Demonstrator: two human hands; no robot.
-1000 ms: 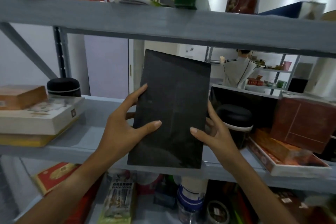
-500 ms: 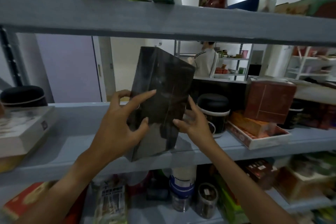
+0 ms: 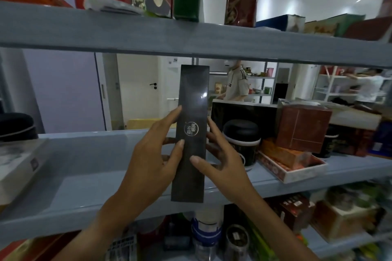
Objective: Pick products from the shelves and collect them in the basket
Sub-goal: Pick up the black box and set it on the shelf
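I hold a tall black box (image 3: pixel 192 112) upright in front of the middle grey shelf (image 3: pixel 84 167), its narrow side with a round silver emblem turned toward me. My left hand (image 3: pixel 152 154) grips its left edge, thumb on the front and fingers behind. My right hand (image 3: pixel 220 161) grips the right edge the same way, thumb across the lower front. No basket is in view.
To the right on the same shelf stand a black jar (image 3: pixel 241 140), a brown box (image 3: pixel 303 129) and a tray with an orange box (image 3: pixel 290 161). A white flat box (image 3: pixel 19 165) lies at left. The upper shelf (image 3: pixel 191 38) runs overhead. Two people stand behind.
The black box has turned in my hands from its broad face to its narrow side. My view has swung to the right along the shelf.
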